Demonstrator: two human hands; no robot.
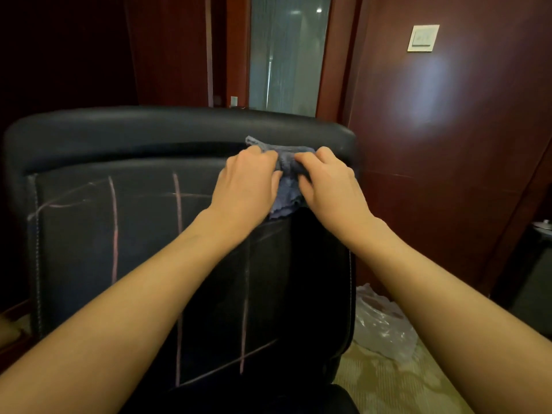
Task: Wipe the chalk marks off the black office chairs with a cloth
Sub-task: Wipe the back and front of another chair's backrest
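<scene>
Two bare forearms reach forward from the bottom of the view toward the black office chair (89, 234), whose backrest faces the person. Both hands meet near the top right of that backrest, just under its padded upper roll. Fingers of the left hand (248, 180) are curled into a bunched blue-grey cloth (285, 186), and the right hand (327, 180) grips the same cloth from the other side, knuckles up. Cloth fills the gap between the two hands, a corner poking out above the fingers onto the roll and a ragged edge hanging below the palms against the leather. Left of the left hand and below both wrists, pale chalk marks (114, 228) cross the panel as a rough grid of upright and slanting lines. Down to the right of the right forearm, a crumpled clear plastic bag (379, 321) lies on the patterned carpet (397, 383). Up beyond the right hand, a white wall switch (423, 38) sits on the dark red panelling.
</scene>
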